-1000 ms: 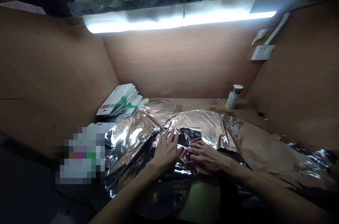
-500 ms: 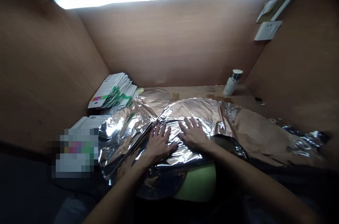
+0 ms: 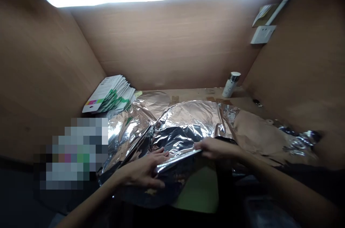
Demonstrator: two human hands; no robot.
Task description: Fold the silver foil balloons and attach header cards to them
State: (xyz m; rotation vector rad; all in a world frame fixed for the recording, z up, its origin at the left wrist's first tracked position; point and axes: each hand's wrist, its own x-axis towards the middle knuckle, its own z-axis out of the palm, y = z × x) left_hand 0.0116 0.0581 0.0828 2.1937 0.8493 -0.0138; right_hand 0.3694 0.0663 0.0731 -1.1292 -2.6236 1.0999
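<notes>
Shiny, creased silver foil (image 3: pixel 188 111) spreads across the worktop, with rounded edges and a part reaching far to the right. My right hand (image 3: pixel 215 148) is closed on the near edge of the foil, lifting it into a narrow raised fold. At the left end of that fold, my left hand (image 3: pixel 147 168) lies with fingers stretched and thumb apart, touching the foil. Below the fold, a darker part of the foil hangs towards me, beside a dim green surface (image 3: pixel 201 188).
White cards (image 3: pixel 110 93) with green parts are stacked at the back left; a blurred-out patch covers the nearer left. A white bottle (image 3: pixel 231 85) stands at the back right. Wooden panels (image 3: pixel 161 48) enclose the worktop, with a socket (image 3: pixel 263 35) on the right and a bright lamp above.
Both hands lay flat on the foil before. My right hand has come nearer and gripped the foil's near edge; my left hand has slid nearer and left. The view has shifted slightly.
</notes>
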